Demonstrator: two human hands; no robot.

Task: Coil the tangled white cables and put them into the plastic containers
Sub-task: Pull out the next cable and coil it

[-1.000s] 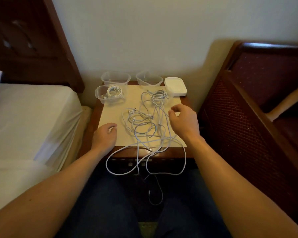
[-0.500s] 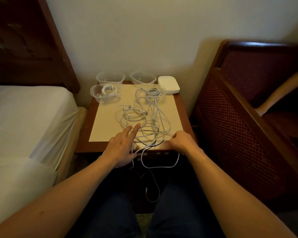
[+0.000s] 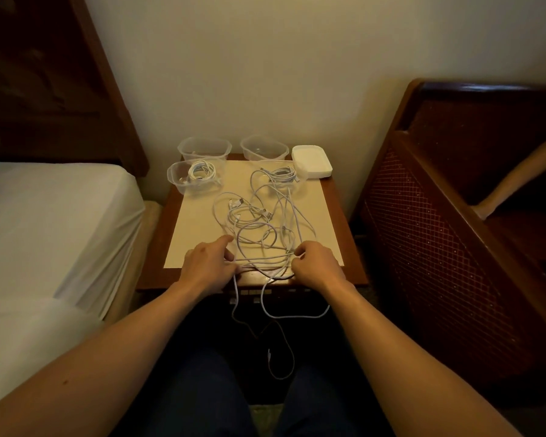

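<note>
Tangled white cables sprawl over the cream mat on the bedside table, and some loops hang off the front edge down to my lap. My left hand lies at the front left of the tangle, fingers curled round a strand that drops over the edge. My right hand pinches a cable at the front right. One clear container at the back left holds a coiled cable. Two empty clear containers stand at the back.
A stack of white lids sits at the table's back right corner. A bed with a white sheet is at the left, a dark wooden chair at the right. A small cable bundle lies near the lids.
Both hands came back to the table's front edge. The left hand went from outstretched fingers to curling round a strand; the right hand now pinches a cable.
</note>
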